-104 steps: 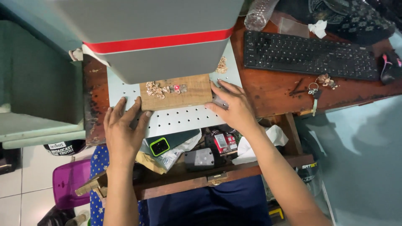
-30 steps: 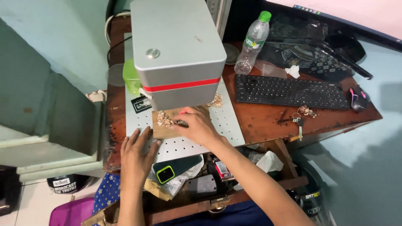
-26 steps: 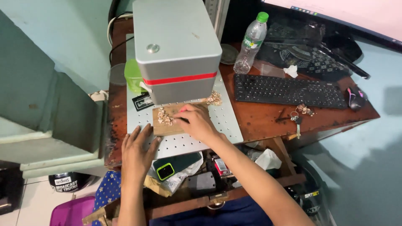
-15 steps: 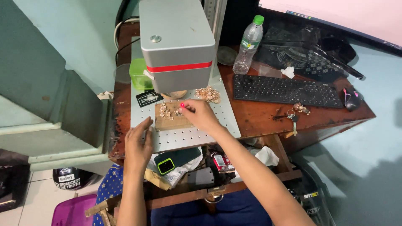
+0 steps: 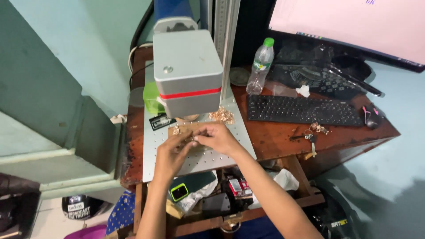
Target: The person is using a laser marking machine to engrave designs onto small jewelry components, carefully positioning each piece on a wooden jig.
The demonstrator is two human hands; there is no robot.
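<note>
Left hand: resting at frame centre on the perforated metal plate, fingertips meeting the right's, pinching narrowly on something tiny; cannot tell whether truly gripped.
Right hand: lying just right of it, fingers curled close, pinching a small gold-coloured piece; piece mostly hidden.
Wooden board: lying under both hands, below the grey machine head with the red stripe.
Loose gold pieces: heaped right of the board, near the keyboard.
Doing it well: probably keeping wrists braced on the plate, pinching lightly, setting the piece flat and square under the head, keeping it from sliding into the heap.
</note>
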